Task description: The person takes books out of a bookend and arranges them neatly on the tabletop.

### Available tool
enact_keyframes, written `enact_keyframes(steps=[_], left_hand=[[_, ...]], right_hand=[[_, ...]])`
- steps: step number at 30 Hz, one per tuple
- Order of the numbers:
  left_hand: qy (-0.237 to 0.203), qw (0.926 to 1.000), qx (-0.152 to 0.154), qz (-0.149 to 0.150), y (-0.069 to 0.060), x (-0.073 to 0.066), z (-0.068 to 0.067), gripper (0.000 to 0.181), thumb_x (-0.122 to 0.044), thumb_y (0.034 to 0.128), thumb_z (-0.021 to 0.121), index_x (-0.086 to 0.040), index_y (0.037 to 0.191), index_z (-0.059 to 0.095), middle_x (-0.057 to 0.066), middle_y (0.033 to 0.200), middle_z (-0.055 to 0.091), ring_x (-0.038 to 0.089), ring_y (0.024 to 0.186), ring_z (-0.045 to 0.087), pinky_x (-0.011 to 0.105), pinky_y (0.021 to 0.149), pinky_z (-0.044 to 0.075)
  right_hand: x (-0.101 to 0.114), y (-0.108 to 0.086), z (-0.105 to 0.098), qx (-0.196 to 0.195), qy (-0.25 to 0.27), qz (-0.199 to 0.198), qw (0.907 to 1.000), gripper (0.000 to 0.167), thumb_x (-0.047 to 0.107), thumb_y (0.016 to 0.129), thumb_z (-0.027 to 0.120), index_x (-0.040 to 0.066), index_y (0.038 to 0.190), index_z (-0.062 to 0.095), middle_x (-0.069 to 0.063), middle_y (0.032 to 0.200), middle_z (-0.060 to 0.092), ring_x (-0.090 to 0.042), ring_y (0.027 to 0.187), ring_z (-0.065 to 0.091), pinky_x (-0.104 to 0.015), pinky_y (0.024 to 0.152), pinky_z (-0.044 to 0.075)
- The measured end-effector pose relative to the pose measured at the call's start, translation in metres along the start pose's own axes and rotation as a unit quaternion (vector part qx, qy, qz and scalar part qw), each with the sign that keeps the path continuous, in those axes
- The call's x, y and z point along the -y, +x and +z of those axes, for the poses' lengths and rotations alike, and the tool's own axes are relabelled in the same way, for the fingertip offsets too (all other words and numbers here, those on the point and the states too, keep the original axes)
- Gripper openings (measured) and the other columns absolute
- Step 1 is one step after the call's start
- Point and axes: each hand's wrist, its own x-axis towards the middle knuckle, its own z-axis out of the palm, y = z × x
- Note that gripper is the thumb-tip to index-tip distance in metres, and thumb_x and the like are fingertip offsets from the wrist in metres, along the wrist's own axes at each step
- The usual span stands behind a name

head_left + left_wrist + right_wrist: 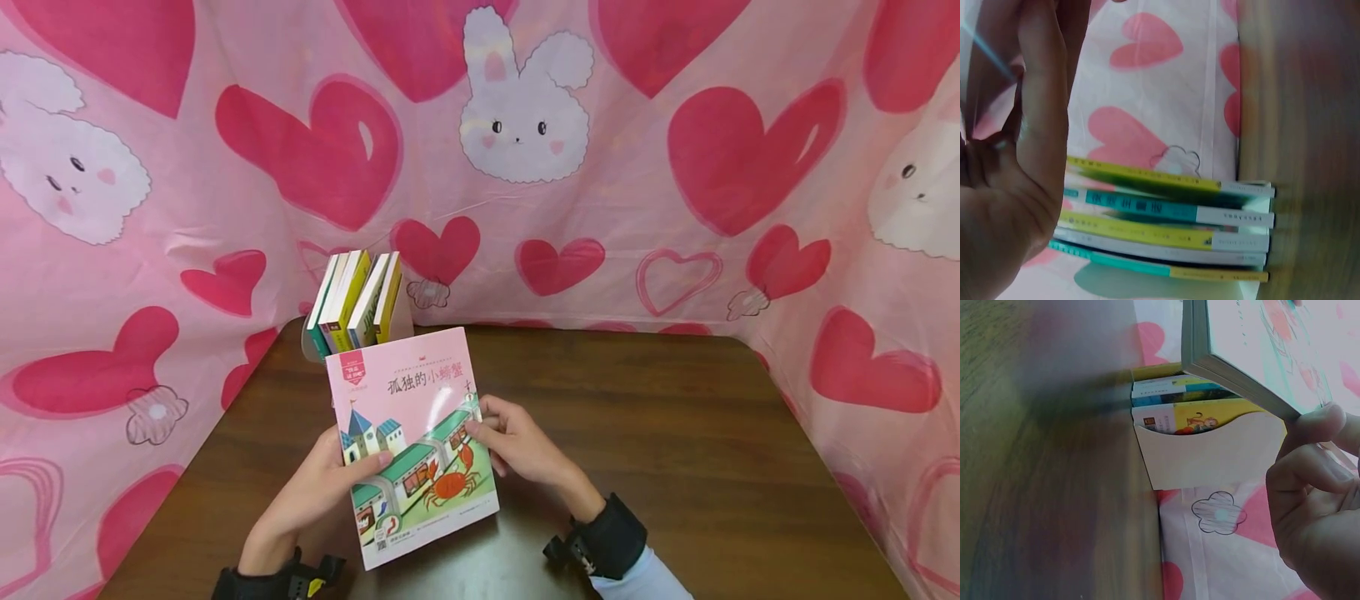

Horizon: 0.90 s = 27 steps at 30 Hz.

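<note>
While my left grip [318, 483] and my right grip [525, 442] both pinch it, the picture book [420, 421] is held up over the nearer part of the tabletop [637, 417], left of its middle. My left thumb lies across the cover from the left edge; my right thumb presses on the right edge with fingers bent behind.

The title [425, 379] reads 孤独的小螃蟹, its last three characters in red. A red badge [352, 368] sits in the upper left corner of the cover, its white lettering too small for me to read surely. A QR code [381, 542] is near the lower left corner, beside print too fine to make out. A red crab [452, 486] is drawn at lower right.

At the tabletop's far left corner stands a white rack [1210, 459] of upright books [360, 300], its lower front hidden from the head view by my book. Pink cloth [540, 200] with hearts and rabbits hangs behind the far edge.

My left wrist view alone faces five spines squarely; the teal spine [1141, 206] bears characters too blurred to read. My right wrist view adds the rack's curved side panel, a yellow cover [1216, 415] with a small animal, and my book's page edges.
</note>
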Motion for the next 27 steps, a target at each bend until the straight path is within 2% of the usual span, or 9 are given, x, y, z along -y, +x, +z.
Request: enact_keyframes(steps=[2, 6, 8, 14, 18, 21, 27], left_hand=[[0.004, 0.9999, -0.013, -0.004, 0.002, -0.001, 0.003, 0.054, -0.004, 0.1033, 0.064, 0.001, 0.152, 0.042, 0.025, 0.129, 0.068, 0.036, 0.102, 0.076, 0.050, 0.080, 0.062], [0.008, 0.9991, -0.039, -0.014, 0.008, -0.003, 0.007, 0.054, -0.007, 0.1026, 0.067, -0.001, 0.151, 0.044, 0.025, 0.129, 0.068, 0.034, 0.102, 0.076, 0.048, 0.081, 0.062], [0.006, 0.9985, -0.051, -0.019, 0.010, -0.004, 0.009, 0.053, -0.007, 0.1024, 0.068, -0.001, 0.150, 0.045, 0.025, 0.129, 0.069, 0.034, 0.102, 0.076, 0.048, 0.081, 0.063], [-0.008, 0.9959, -0.082, -0.036, 0.016, -0.006, 0.017, 0.053, -0.007, 0.1028, 0.068, 0.001, 0.150, 0.046, 0.024, 0.129, 0.069, 0.031, 0.103, 0.076, 0.044, 0.082, 0.063], [-0.016, 0.9938, -0.100, -0.046, 0.021, -0.009, 0.022, 0.054, -0.009, 0.1040, 0.066, 0.003, 0.152, 0.044, 0.025, 0.132, 0.068, 0.029, 0.106, 0.075, 0.040, 0.086, 0.062], [-0.033, 0.9915, -0.112, -0.056, 0.023, -0.011, 0.025, 0.054, -0.010, 0.1055, 0.064, 0.004, 0.153, 0.042, 0.027, 0.133, 0.067, 0.028, 0.107, 0.075, 0.040, 0.087, 0.062], [-0.048, 0.9846, -0.152, -0.072, 0.026, -0.011, 0.030, 0.043, -0.008, 0.1055, 0.064, 0.006, 0.142, 0.048, 0.027, 0.128, 0.069, 0.030, 0.104, 0.076, 0.045, 0.086, 0.062]], right_hand=[[0.000, -0.001, -0.002, -0.009, 0.001, -0.002, 1.0000, 0.017, 0.011, 0.108, 0.060, -0.003, 0.118, 0.058, -0.015, 0.082, 0.072, -0.051, 0.048, 0.039, -0.029, 0.043, 0.040], [0.002, -0.001, -0.006, -0.019, -0.001, -0.008, 0.9998, 0.017, 0.010, 0.108, 0.060, -0.003, 0.118, 0.058, -0.016, 0.079, 0.070, -0.037, 0.044, 0.042, -0.025, 0.043, 0.040], [0.003, -0.002, -0.009, -0.023, -0.004, -0.007, 0.9997, 0.016, 0.011, 0.108, 0.060, -0.003, 0.117, 0.058, -0.015, 0.077, 0.069, -0.035, 0.043, 0.043, -0.024, 0.042, 0.039], [0.006, -0.004, -0.019, -0.045, -0.010, 0.001, 0.9989, 0.016, 0.012, 0.109, 0.060, -0.003, 0.114, 0.058, -0.014, 0.075, 0.069, -0.049, 0.046, 0.039, -0.026, 0.040, 0.035], [0.006, -0.006, -0.025, -0.055, -0.010, 0.011, 0.9983, 0.020, 0.015, 0.109, 0.060, -0.003, 0.117, 0.058, -0.015, 0.079, 0.071, -0.053, 0.049, 0.040, -0.026, 0.041, 0.036], [0.006, -0.007, -0.030, -0.064, -0.009, 0.021, 0.9977, 0.023, 0.017, 0.108, 0.062, -0.002, 0.120, 0.058, -0.016, 0.083, 0.072, -0.050, 0.049, 0.042, -0.024, 0.042, 0.036], [0.007, -0.009, -0.040, -0.079, -0.009, 0.017, 0.9967, 0.022, 0.015, 0.108, 0.061, -0.004, 0.120, 0.057, -0.017, 0.084, 0.072, -0.031, 0.044, 0.047, -0.024, 0.043, 0.039]])
